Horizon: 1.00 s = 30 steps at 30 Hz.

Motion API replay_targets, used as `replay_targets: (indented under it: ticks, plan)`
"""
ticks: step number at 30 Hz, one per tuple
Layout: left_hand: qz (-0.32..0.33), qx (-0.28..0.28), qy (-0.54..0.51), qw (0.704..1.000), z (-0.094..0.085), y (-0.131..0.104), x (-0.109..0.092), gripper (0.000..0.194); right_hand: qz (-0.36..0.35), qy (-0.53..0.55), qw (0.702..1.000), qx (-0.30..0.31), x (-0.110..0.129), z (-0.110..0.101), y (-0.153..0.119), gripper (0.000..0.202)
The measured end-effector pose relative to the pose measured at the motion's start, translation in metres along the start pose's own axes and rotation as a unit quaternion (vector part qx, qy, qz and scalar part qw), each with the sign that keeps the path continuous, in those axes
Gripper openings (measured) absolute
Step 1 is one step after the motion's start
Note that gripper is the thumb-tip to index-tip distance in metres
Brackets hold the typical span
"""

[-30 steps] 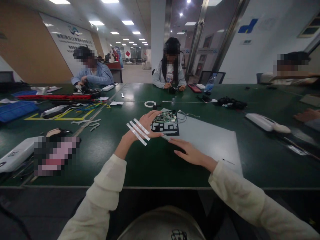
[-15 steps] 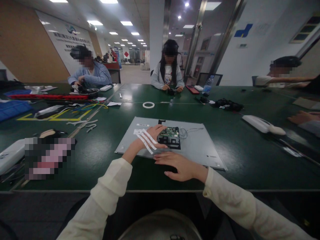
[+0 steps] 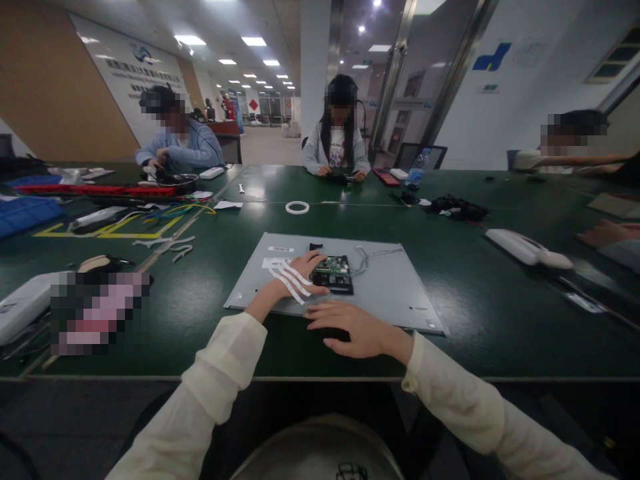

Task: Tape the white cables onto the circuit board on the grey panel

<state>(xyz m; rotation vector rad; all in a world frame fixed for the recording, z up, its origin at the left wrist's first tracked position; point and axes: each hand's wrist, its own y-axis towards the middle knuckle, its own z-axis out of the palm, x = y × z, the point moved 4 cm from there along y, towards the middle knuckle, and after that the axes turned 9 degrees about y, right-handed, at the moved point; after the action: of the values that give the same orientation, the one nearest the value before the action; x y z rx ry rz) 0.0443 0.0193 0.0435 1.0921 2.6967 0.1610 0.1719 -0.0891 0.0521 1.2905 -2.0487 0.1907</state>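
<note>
A large grey flat panel (image 3: pixel 385 293) lies on the green table, with a green circuit board (image 3: pixel 334 265) in a black bracket (image 3: pixel 337 288) on its middle. My left hand (image 3: pixel 300 272) rests over the left side of the board and bracket. Its fingers stretch forward and its thumb lies along the front of the bracket. Strips of white tape (image 3: pixel 290 280) run across the back of that hand. Close to the panel's front edge is my right hand (image 3: pixel 357 328), palm down, fingers extended and apart, holding nothing. A thin grey cable (image 3: pixel 370 255) leaves the board's right side.
A white tape roll (image 3: pixel 297 207) lies beyond the panel. At left are a blurred pink object (image 3: pixel 107 313), a white device (image 3: pixel 30 300) and a blue tray (image 3: pixel 30 217). Another white device (image 3: pixel 527 248) lies at right. Several people sit around the table.
The panel and the bracket have shifted slightly to the left. The bracket sits a little differently on the panel. Both my hands keep nearly the same pose.
</note>
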Motion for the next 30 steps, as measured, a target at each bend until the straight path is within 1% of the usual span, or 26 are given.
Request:
replay_targets:
  ticks: [3, 6, 8, 10, 11, 12, 13, 14, 15, 16, 17, 18, 19, 22, 26, 30]
  plan:
    - [-0.010, 0.002, -0.018, 1.000, 0.003, 0.000, 0.002, 0.084, 0.014, 0.001, 1.000, -0.001, 0.003, -0.002, 0.006, 0.032]
    - [-0.020, -0.003, -0.030, 0.999, 0.009, 0.001, 0.006, 0.086, 0.011, -0.012, 1.000, -0.016, 0.004, -0.008, 0.011, 0.028]
    - [-0.022, -0.008, -0.031, 0.999, 0.013, 0.002, 0.008, 0.085, 0.021, -0.040, 0.998, -0.050, -0.002, -0.016, 0.011, 0.028]
    - [-0.026, -0.011, -0.026, 0.999, 0.017, 0.003, 0.010, 0.090, 0.064, -0.091, 0.987, -0.116, -0.018, -0.031, 0.004, 0.030]
    - [-0.029, -0.012, -0.024, 0.999, 0.019, 0.003, 0.010, 0.094, 0.103, -0.125, 0.974, -0.157, -0.029, -0.039, -0.003, 0.031]
    - [-0.033, -0.011, -0.024, 0.999, 0.020, 0.003, 0.011, 0.097, 0.153, -0.161, 0.956, -0.194, -0.042, -0.049, -0.012, 0.034]
    - [-0.037, -0.009, -0.024, 0.999, 0.020, 0.003, 0.011, 0.100, 0.215, -0.197, 0.931, -0.222, -0.057, -0.058, -0.023, 0.038]
    - [-0.040, -0.007, -0.025, 0.999, 0.020, 0.003, 0.011, 0.101, 0.288, -0.229, 0.898, -0.242, -0.072, -0.066, -0.037, 0.043]
    - [-0.044, -0.003, -0.026, 0.999, 0.019, 0.003, 0.011, 0.100, 0.360, -0.252, 0.861, -0.257, -0.086, -0.073, -0.051, 0.047]
    - [-0.047, 0.001, -0.027, 0.999, 0.018, 0.002, 0.010, 0.100, 0.418, -0.267, 0.828, -0.263, -0.098, -0.078, -0.064, 0.050]
    - [-0.050, 0.005, -0.028, 0.998, 0.017, 0.001, 0.010, 0.099, 0.457, -0.277, 0.803, -0.264, -0.108, -0.081, -0.075, 0.052]
    - [-0.052, 0.008, -0.028, 0.998, 0.017, 0.001, 0.010, 0.098, 0.481, -0.281, 0.789, -0.258, -0.116, -0.083, -0.084, 0.054]
    - [-0.054, 0.010, -0.028, 0.998, 0.016, 0.000, 0.009, 0.097, 0.495, -0.283, 0.783, -0.249, -0.123, -0.083, -0.091, 0.055]
    - [-0.059, 0.006, -0.028, 0.998, 0.017, -0.001, 0.010, 0.098, 0.496, -0.295, 0.784, -0.228, -0.134, -0.080, -0.098, 0.054]
    - [-0.069, -0.002, -0.032, 0.997, 0.019, -0.002, 0.012, 0.103, 0.467, -0.315, 0.793, -0.232, -0.140, -0.078, -0.094, 0.055]
    - [-0.077, 0.000, -0.040, 0.996, 0.016, -0.005, 0.016, 0.104, 0.445, -0.313, 0.804, -0.238, -0.146, -0.083, -0.085, 0.057]
